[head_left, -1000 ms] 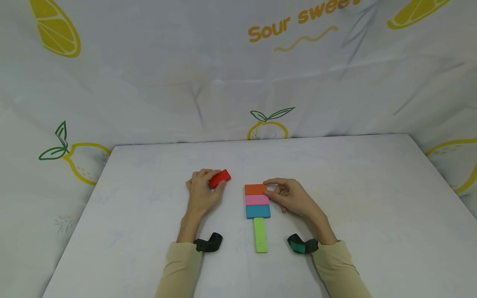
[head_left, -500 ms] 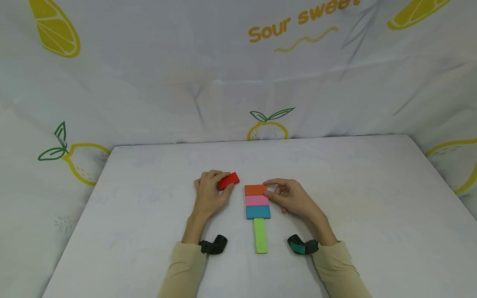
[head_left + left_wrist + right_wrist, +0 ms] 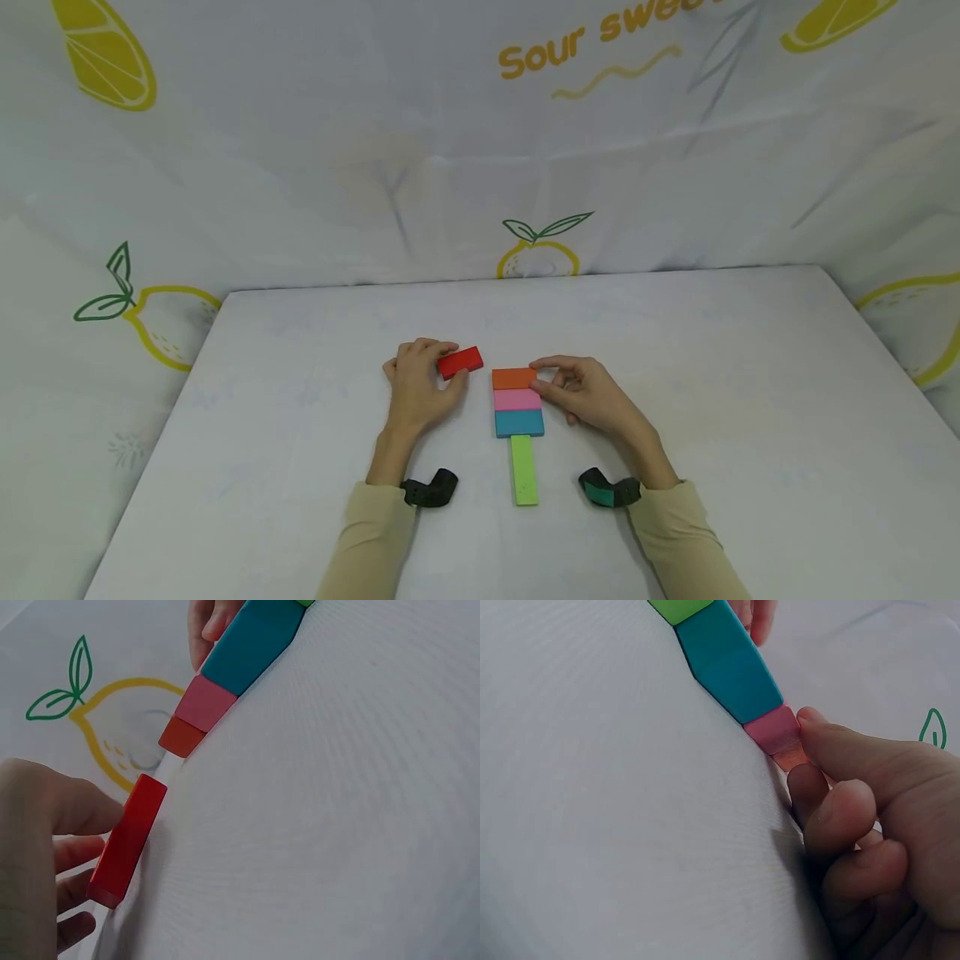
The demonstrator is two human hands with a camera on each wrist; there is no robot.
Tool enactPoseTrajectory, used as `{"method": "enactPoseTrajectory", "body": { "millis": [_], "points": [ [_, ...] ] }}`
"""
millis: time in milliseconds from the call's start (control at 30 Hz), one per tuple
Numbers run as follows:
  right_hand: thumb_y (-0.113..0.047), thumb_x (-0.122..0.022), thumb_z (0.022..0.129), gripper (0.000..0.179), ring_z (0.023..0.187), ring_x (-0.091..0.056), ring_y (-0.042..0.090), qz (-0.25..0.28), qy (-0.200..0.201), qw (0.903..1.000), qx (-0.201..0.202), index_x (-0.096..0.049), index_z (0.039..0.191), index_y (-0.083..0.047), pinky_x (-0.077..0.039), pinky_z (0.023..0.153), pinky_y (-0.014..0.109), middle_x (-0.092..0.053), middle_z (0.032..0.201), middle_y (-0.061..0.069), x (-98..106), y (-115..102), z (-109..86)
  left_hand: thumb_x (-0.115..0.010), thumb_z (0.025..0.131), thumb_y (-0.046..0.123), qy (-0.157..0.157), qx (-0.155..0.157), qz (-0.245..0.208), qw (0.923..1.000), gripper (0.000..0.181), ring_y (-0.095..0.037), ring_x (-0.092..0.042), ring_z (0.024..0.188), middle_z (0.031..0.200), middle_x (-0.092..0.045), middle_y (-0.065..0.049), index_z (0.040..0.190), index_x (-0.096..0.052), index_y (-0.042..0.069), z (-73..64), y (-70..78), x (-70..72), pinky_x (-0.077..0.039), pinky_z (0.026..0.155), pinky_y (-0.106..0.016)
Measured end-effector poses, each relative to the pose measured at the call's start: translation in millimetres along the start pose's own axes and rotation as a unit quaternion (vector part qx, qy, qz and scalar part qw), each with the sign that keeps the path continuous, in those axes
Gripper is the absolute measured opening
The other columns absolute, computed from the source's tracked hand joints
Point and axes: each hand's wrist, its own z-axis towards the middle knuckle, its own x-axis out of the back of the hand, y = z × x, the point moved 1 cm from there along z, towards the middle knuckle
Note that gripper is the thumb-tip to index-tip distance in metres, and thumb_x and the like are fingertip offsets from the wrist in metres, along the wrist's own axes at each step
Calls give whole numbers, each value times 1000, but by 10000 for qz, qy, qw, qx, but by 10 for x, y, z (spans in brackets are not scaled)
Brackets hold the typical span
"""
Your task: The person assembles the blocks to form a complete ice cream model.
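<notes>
A red block [image 3: 460, 362] sits slightly askew at the upper left of a column of flat blocks. My left hand [image 3: 423, 387] holds it by its left part, thumb at the near edge and fingers at the far edge. From the top down, the column has an orange block [image 3: 513, 379], a pink block [image 3: 517, 400] and a blue block [image 3: 519, 423] stacked edge to edge crosswise. Below them a green block [image 3: 524, 471] points lengthwise toward me. My right hand [image 3: 588, 390] pinches the orange block's right end between thumb and index finger, its other fingers curled under.
The blocks lie on a white table [image 3: 712, 375]. Behind it hangs a white cloth [image 3: 315, 167] with printed lemons and lettering. Dark wrist cameras sit on both wrists, the left camera [image 3: 431, 489] and the right camera [image 3: 607, 490], on either side of the green block.
The red block has moved right toward the column with my left hand. In the last half second it stays about still while the hand shifts slightly left. My right hand keeps its place.
</notes>
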Motion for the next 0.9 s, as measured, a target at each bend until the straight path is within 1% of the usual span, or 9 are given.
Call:
{"method": "enactPoseTrajectory", "body": {
  "millis": [133,233,400,633,900],
  "points": [
    [-19,-73,95,37,43,-49,12,10,-7,10000,-18,-67,129,-5,-33,46,22,-58,67,6,0,5,-1,-67,78,17,328,348,-191,9987,25,-32,-51,112,103,-67,-11,101,-71,9,2,-32,48,-26,101,-57],
    [-20,-73,95,38,43,-49,13,16,-6,10000,-18,-67,129,-5,-34,47,23,-58,67,6,-1,3,0,-66,76,15,416,428,-212,9980,21,-32,-50,110,96,-66,-11,97,-68,9,7,-58,67,-25,101,-56],
    [-20,-74,94,38,43,-49,13,12,-11,10000,-8,-67,129,-5,-33,47,23,-58,67,7,-2,1,5,-69,76,17,346,365,-122,9987,23,-31,-52,109,96,-68,-11,97,-69,9,2,-86,68,-26,100,-56],
    [-20,-73,95,38,44,-49,13,11,-14,10000,-28,-67,129,-6,-34,47,23,-58,68,7,0,10,13,-68,77,16,415,282,-204,9985,23,-30,-54,106,93,-71,-10,98,-73,8,2,-81,61,-26,97,-54],
    [-20,-73,95,38,44,-49,12,47,-11,10000,-1,-67,129,-5,-35,47,23,-59,69,8,0,14,2,-69,80,15,403,161,-176,9989,25,-30,-56,106,95,-74,-10,103,-76,9,5,-80,38,-27,96,-54]
  ]
}}
